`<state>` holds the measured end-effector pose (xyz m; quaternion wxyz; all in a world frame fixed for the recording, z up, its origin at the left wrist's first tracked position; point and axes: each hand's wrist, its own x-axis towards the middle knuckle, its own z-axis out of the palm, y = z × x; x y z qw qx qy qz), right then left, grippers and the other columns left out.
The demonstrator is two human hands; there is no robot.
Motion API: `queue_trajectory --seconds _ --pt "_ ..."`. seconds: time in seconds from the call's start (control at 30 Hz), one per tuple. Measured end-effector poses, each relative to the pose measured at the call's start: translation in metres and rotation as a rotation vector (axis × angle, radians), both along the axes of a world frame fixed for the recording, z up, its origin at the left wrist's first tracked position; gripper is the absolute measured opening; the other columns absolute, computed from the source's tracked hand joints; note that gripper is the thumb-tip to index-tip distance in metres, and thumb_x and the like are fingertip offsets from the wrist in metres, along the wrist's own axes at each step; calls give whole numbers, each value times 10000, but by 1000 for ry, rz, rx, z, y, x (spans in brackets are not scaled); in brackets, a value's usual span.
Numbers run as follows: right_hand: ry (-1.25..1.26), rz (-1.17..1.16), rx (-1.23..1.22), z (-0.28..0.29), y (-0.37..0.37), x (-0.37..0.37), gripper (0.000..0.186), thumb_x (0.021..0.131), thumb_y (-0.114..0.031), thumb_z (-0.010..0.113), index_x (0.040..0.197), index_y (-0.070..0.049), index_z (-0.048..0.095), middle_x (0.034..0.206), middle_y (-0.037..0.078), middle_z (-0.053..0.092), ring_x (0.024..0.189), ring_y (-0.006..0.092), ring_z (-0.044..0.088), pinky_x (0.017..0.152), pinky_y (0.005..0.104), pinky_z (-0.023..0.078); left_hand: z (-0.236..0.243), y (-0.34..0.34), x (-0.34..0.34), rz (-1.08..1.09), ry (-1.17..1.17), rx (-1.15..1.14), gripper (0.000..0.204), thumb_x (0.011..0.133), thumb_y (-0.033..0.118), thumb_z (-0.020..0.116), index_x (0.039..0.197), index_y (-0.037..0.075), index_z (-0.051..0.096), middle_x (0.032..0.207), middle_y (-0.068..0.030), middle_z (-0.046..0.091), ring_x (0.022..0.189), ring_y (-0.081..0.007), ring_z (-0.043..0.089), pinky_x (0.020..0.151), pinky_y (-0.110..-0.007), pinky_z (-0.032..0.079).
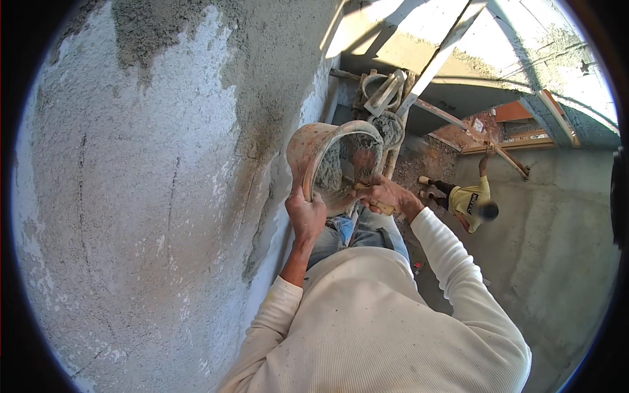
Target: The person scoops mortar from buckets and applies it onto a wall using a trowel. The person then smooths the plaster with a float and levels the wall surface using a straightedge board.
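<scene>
In front of my body a mortar-stained bucket (303, 149) is tipped on its side with its mouth turned to the right. Wet grey mortar (329, 171) lies inside it. My left hand (306, 215) is closed round the near rim. At the bucket's mouth my right hand (388, 194) is closed on a trowel (387, 210), whose yellowish handle shows at the fist. The trowel's blade reaches into the bucket and is hard to make out there.
On the left rises a wall (131, 170), partly coated with darker mortar. Beyond the bucket, a pole scaffold (409, 85) carries a mortar-filled bucket (388, 129) and another container (375, 85). A slanting beam (445, 49) crosses above. Below right, a person (473, 202) in yellow holds a long bar (452, 121).
</scene>
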<state>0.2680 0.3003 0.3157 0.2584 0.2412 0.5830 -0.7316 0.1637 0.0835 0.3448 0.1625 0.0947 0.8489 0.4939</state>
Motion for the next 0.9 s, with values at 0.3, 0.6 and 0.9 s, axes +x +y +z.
queue_trajectory --seconds 0.3,0.6,0.9 --pt "139 -280 -211 41 -24 9 170 990 -153 667 1053 6 664 713 34 584 470 109 527 435 257 404 -27 1 -10 283 -244 425 802 751 -138 481 1545 -32 453 1480 -130 566 1350 -248 553 1156 -341 400" --pt "481 -713 -723 101 55 -59 301 955 -88 628 1223 49 626 780 82 639 472 144 562 421 250 456 -77 -38 -8 483 -402 397 762 681 -129 555 1435 -18 536 1345 -82 623 1220 -240 607 1068 -321 459" --pt "810 -1562 692 193 209 -101 145 920 -121 714 936 20 684 740 30 635 571 97 564 522 264 457 -62 -133 31 770 -353 354 714 681 -130 555 1389 -36 551 1291 -106 640 1142 -264 632 947 -336 524"
